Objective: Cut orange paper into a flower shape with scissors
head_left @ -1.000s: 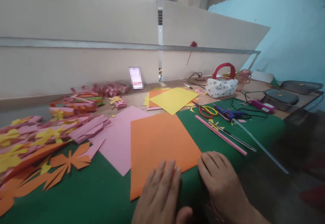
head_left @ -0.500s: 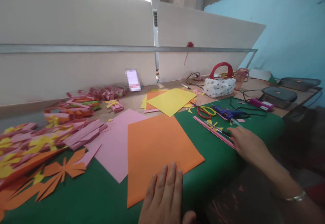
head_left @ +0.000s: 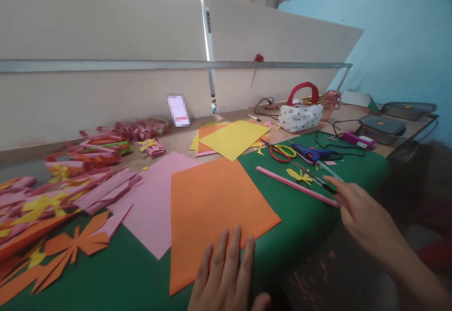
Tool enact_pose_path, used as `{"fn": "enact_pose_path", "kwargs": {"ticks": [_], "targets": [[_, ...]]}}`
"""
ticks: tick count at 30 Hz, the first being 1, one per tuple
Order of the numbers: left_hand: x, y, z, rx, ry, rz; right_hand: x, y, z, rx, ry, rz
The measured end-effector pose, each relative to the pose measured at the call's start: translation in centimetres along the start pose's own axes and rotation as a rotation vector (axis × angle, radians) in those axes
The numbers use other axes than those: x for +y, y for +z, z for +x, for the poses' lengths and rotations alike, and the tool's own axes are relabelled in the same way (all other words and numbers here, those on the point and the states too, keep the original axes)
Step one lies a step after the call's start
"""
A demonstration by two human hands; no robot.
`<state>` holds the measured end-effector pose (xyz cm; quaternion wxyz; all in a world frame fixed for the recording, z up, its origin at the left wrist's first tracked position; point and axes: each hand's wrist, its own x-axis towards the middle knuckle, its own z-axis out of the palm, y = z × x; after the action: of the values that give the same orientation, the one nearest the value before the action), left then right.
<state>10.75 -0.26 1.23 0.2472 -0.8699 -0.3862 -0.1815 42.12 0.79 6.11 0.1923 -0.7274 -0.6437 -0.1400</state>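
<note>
My left hand [head_left: 224, 271] lies flat with fingers spread on the near edge of an orange sheet [head_left: 215, 207] of craft paper or foam. My right hand [head_left: 360, 212] is closed at the table's right front, its fingers around the black handle of a slim pointed metal tool [head_left: 319, 181]. Its exact kind is unclear. Just below that tool lies a long pink strip [head_left: 293, 185], and a yellow cut-out bow [head_left: 299, 176] sits beside its tip. A pale bluish strip [head_left: 332, 171] is close to my right fingertips. A pink sheet [head_left: 155, 207] extends from under the orange one.
Yellow sheets [head_left: 235, 139] lie behind. Scissors [head_left: 280, 152], a blue glue gun [head_left: 309, 153] with a cord and a patterned bag [head_left: 300, 115] stand at the right. Folded pink pieces [head_left: 106, 191] and orange cut-outs [head_left: 77, 243] crowd the left. Green covering [head_left: 116, 278] drapes over the front edge.
My right hand has moved slightly right with the black-handled tool, which now shows more clearly apart from the pink strip. My left hand stays on the orange sheet. The view shifted slightly.
</note>
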Motion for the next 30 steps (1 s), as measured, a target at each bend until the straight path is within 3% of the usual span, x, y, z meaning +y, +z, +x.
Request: {"fn": "enact_pose_path", "kwargs": {"ticks": [4,8,11,16,22,30], "targets": [[0.0,-0.2,0.1,0.0,0.001,0.002,0.6,-0.7,0.7,-0.002,0.04,-0.001],[-0.1,-0.2,0.1,-0.006,0.002,0.005,-1.3,-1.2,0.4,-0.215,-0.236,0.366],[-0.1,-0.1,0.0,0.003,0.004,0.008,-2.7,-0.5,-0.7,-0.337,-0.342,0.441],[0.0,0.0,0.0,0.017,-0.003,0.009,-2.9,0.2,-1.6,-0.309,-0.345,0.328],[-0.2,0.0,0.0,0.02,0.022,0.02,-2.0,0.2,-1.6,-0.315,-0.432,0.355],[-0.4,0.0,0.5,0.007,0.093,-0.005,-1.2,2.5,-0.9,-0.156,-0.675,0.384]]}}
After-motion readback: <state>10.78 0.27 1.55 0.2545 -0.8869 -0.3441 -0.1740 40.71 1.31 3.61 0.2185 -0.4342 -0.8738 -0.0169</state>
